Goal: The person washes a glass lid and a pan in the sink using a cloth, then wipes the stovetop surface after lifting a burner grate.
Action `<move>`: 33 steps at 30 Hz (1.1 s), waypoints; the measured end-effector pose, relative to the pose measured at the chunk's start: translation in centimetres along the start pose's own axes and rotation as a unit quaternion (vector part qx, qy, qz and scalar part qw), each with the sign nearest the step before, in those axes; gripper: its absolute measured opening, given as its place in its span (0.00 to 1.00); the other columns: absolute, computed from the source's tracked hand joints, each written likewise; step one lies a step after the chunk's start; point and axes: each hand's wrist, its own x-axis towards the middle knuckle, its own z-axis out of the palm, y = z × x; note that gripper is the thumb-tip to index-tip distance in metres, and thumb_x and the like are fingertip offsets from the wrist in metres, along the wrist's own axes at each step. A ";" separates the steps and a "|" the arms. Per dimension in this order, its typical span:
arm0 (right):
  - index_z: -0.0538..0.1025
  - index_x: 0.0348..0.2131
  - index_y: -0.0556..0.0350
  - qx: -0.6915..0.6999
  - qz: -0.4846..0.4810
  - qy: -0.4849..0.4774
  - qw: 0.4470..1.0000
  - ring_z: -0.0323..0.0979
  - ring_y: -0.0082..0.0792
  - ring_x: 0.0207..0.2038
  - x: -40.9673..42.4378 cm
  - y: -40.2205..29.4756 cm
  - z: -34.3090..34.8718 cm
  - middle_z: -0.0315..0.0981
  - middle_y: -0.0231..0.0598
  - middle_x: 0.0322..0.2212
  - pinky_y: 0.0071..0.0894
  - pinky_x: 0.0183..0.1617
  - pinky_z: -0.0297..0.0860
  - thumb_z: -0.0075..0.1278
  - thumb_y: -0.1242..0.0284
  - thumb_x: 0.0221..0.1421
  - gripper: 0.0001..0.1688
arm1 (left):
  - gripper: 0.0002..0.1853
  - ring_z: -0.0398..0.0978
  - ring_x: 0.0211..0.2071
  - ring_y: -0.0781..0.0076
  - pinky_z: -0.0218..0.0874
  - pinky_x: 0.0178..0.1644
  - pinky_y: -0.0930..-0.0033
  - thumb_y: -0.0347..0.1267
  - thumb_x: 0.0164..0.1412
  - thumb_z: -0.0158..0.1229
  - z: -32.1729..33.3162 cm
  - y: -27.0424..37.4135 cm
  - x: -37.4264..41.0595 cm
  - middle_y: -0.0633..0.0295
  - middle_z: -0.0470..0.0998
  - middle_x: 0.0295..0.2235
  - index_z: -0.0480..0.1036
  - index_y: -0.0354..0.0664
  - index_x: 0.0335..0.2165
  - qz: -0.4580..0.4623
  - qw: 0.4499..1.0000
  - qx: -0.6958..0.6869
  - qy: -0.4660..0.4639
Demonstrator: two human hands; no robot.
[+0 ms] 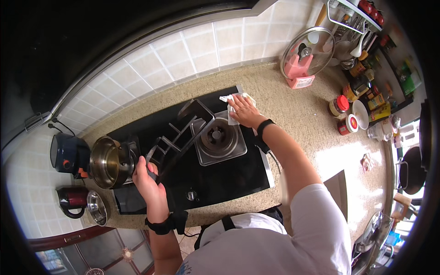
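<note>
My left hand (148,180) holds a metal pot-support grate (171,144) by its near end. The grate is tilted and raised over the black gas cooktop (223,185), with its far end beside the right burner (217,134). That burner is uncovered, with its round bowl and square metal tray showing. My right hand (244,110) presses a crumpled white cloth or paper towel (233,118) at the far right corner of the cooktop, next to the burner tray. A steel pot (105,163) with yellowish liquid stands over the left side of the cooktop.
Left of the pot are a dark blue appliance (67,153), a dark red kettle (72,199) and a steel bowl (97,207). A glass lid (325,51) leans in a pink holder (299,74) at the back. Jars (348,124) and bottles line the right side.
</note>
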 end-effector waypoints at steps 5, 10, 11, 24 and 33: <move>0.54 0.56 0.51 0.029 0.013 0.013 0.999 0.45 0.42 0.60 -1.4 -0.6 0.2 0.47 0.46 0.57 0.47 0.61 0.42 0.33 0.54 0.56 0.33 | 0.20 0.54 0.17 0.80 0.45 0.23 0.77 0.37 0.55 0.51 0.2 0.8 -0.3 0.69 0.58 0.12 0.57 0.45 0.12 -0.003 1.000 0.012 0.002; 0.54 0.55 0.59 0.048 0.026 -0.029 0.998 0.42 0.46 0.61 -11.5 -5.7 -2.9 0.44 0.51 0.58 0.47 0.62 0.40 0.38 0.51 0.52 0.40 | 0.19 0.54 0.17 0.81 0.45 0.23 0.77 0.37 0.54 0.52 -0.9 1.1 -0.3 0.69 0.58 0.13 0.58 0.45 0.12 -0.006 1.000 -0.017 -0.006; 0.54 0.56 0.59 0.065 0.053 -0.046 0.995 0.41 0.46 0.61 -13.4 -7.4 -3.9 0.43 0.52 0.58 0.47 0.62 0.39 0.40 0.50 0.51 0.42 | 0.19 0.54 0.17 0.81 0.45 0.23 0.77 0.37 0.54 0.52 -0.9 1.1 -0.2 0.69 0.58 0.13 0.58 0.45 0.12 -0.003 1.000 -0.022 -0.008; 0.53 0.57 0.56 0.114 -0.096 -0.097 0.984 0.41 0.40 0.61 -11.4 -25.3 -2.6 0.42 0.45 0.59 0.41 0.61 0.40 0.37 0.54 0.55 0.37 | 0.19 0.57 0.18 0.79 0.47 0.25 0.76 0.37 0.54 0.52 -2.8 0.9 1.1 0.68 0.59 0.13 0.59 0.44 0.13 -0.037 0.997 -0.005 -0.066; 0.55 0.55 0.52 0.112 -0.039 -0.238 0.964 0.51 0.39 0.56 -18.3 -19.4 -4.3 0.51 0.43 0.54 0.40 0.59 0.48 0.48 0.58 0.50 0.37 | 0.19 0.57 0.17 0.79 0.46 0.24 0.77 0.38 0.55 0.52 -5.5 1.7 2.2 0.69 0.59 0.13 0.58 0.44 0.13 -0.077 0.991 -0.061 -0.094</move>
